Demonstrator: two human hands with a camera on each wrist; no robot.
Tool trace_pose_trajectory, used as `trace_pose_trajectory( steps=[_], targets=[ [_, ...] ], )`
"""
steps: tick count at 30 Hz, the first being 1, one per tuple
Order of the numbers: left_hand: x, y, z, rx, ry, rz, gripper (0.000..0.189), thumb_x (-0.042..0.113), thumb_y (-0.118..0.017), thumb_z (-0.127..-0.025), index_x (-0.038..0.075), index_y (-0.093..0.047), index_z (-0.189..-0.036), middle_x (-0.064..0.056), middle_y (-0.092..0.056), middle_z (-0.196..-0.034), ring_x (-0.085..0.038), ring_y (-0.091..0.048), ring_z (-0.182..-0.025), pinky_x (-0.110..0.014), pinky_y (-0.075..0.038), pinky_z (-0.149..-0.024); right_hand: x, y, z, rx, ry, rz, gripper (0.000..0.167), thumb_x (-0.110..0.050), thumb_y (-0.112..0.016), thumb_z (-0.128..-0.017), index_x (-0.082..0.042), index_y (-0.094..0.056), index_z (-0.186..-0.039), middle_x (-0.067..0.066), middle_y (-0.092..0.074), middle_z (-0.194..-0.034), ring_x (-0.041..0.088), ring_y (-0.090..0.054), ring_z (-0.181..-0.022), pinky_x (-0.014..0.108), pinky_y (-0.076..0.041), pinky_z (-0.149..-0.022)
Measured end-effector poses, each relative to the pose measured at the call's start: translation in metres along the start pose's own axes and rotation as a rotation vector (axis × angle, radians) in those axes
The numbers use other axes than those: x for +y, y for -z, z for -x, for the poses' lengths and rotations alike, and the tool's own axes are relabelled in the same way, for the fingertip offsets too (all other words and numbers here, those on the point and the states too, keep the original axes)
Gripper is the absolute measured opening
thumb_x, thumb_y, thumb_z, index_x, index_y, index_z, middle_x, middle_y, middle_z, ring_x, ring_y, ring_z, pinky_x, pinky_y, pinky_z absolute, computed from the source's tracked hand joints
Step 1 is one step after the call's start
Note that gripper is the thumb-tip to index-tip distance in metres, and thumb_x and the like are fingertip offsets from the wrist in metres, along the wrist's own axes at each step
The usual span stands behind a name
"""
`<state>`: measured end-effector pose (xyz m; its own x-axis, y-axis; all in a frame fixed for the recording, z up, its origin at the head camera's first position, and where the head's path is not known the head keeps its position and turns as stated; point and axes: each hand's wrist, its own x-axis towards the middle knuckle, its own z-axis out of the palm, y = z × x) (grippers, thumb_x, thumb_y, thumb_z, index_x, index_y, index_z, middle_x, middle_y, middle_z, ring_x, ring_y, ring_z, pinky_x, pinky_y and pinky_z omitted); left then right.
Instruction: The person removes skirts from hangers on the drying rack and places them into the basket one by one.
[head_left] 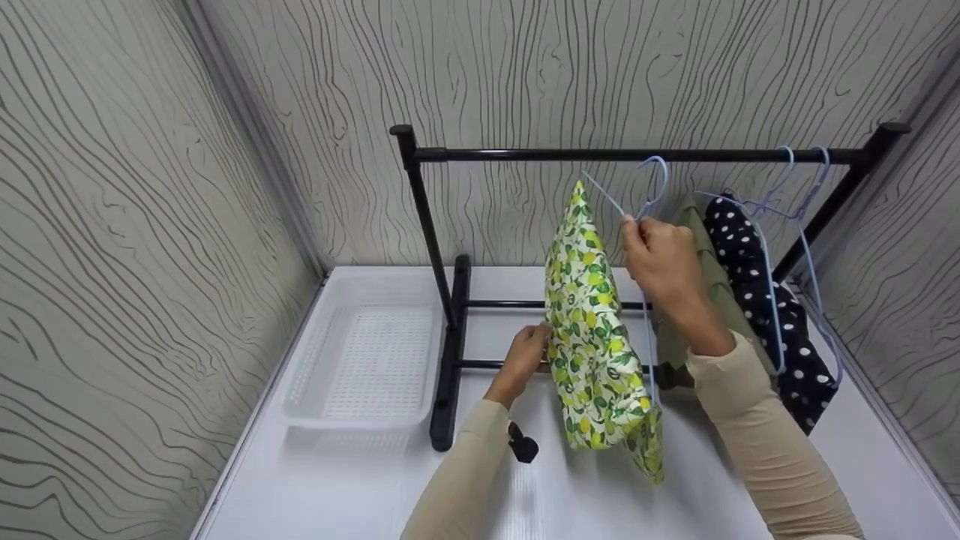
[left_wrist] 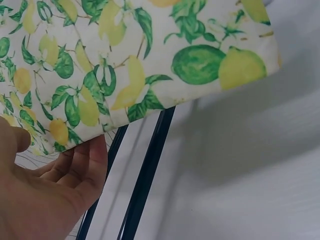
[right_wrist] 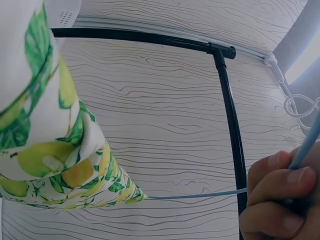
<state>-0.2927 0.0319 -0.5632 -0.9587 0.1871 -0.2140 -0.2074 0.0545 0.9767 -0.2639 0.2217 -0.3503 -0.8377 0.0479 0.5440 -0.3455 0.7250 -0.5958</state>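
Observation:
My right hand (head_left: pixel 664 259) grips a light blue wire hanger (head_left: pixel 658 180) just below its hook, and the hook overlaps the black rail in the head view. From this hanger droops a lemon-print cloth (head_left: pixel 589 315), white with yellow lemons and green leaves. One hanger arm pokes out at the cloth's pointed top. My left hand (head_left: pixel 527 349) pinches the cloth's left edge, thumb in front and fingers behind, as the left wrist view shows (left_wrist: pixel 65 185). In the right wrist view, curled fingers (right_wrist: pixel 280 192) wrap the blue wire.
A black garment rack (head_left: pixel 525 155) stands on the white table. At its right end hang an olive green garment (head_left: pixel 716 277) and a black polka-dot garment (head_left: pixel 799 345) on blue hangers. A white plastic basket (head_left: pixel 304 386) sits at the left, beside the rack's foot. Patterned walls enclose the table.

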Motion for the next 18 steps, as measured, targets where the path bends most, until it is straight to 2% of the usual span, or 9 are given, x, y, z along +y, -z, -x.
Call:
trace_pose_trajectory(
  steps=[7,11,14,18],
  targets=[
    [0.0002,0.0048,-0.0008,0.003,0.014,-0.009,0.056,0.045,-0.041,-0.114,-0.001,-0.064,-0.137,-0.01,-0.069,-0.113,-0.016,-0.068,-0.097,-0.034,-0.061,-0.081,0.0,0.0,0.0003,0.012,0.019,0.006,0.051,-0.023,-0.048,-0.113,-0.009,-0.055,-0.065,0.0,-0.046,-0.052,0.011,-0.04,-0.041,0.023,-0.026,-0.04],
    [0.0002,0.0046,-0.0002,0.003,0.034,0.033,0.051,0.044,-0.043,-0.113,0.001,-0.064,-0.132,-0.008,-0.067,-0.109,-0.016,-0.067,-0.094,-0.035,-0.06,-0.082,-0.0001,-0.0007,0.0006,0.01,0.022,0.002,0.05,-0.023,-0.049,-0.113,-0.01,-0.052,-0.065,0.0,-0.045,-0.052,0.007,-0.038,-0.041,0.021,-0.026,-0.04],
    [0.0006,0.0041,0.0,0.003,0.067,0.071,0.048,0.043,-0.045,-0.112,0.003,-0.062,-0.131,-0.009,-0.066,-0.11,-0.017,-0.066,-0.097,-0.037,-0.06,-0.087,-0.0011,-0.0013,0.0013,0.005,0.032,-0.005,0.051,-0.024,-0.051,-0.113,-0.012,-0.05,-0.064,0.0,-0.047,-0.052,0.003,-0.036,-0.04,0.02,-0.026,-0.04],
    [0.0003,0.0028,0.0002,-0.004,0.098,0.14,0.044,0.041,-0.047,-0.112,0.003,-0.056,-0.132,-0.009,-0.062,-0.112,-0.018,-0.063,-0.1,-0.034,-0.057,-0.086,-0.0022,-0.0033,0.0024,0.0,0.044,-0.016,0.051,-0.023,-0.05,-0.114,-0.012,-0.05,-0.064,0.002,-0.048,-0.052,0.004,-0.038,-0.04,0.02,-0.027,-0.04]
  ],
)
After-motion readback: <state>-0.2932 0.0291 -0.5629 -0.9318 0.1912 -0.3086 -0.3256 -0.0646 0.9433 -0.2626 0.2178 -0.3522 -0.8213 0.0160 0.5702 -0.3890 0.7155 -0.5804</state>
